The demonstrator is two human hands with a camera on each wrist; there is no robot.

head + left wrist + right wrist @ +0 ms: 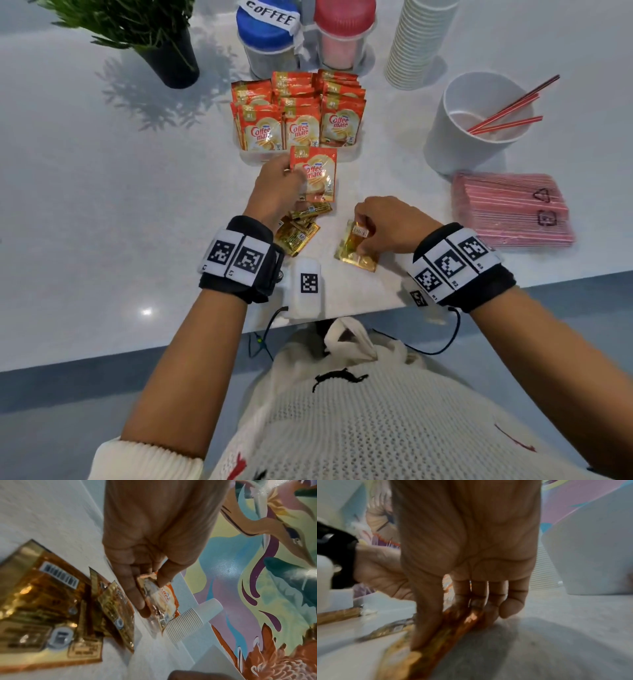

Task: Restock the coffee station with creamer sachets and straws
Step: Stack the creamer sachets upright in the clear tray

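Note:
My left hand (pixel 277 185) pinches an orange creamer sachet (pixel 315 174) upright, just in front of the clear tray (pixel 253 158) where several sachets (pixel 301 113) stand in rows. The left wrist view shows thumb and fingers (pixel 135 596) closed on that sachet (pixel 161 601). My right hand (pixel 380 222) grips a gold-backed sachet (pixel 356 250) lying on the counter; its fingers (pixel 426 615) curl round this sachet (pixel 453 626). More loose sachets (pixel 301 226) lie between the hands. A white holder (pixel 479 137) has a few red straws (pixel 507 113); a pink straw pack (pixel 510 209) lies right.
At the back stand a blue-lidded coffee jar (pixel 270 37), a red-lidded jar (pixel 342 34), a tall stack of paper cups (pixel 421 41) and a potted plant (pixel 164 44). The white counter's front edge (pixel 171 346) runs just below my wrists.

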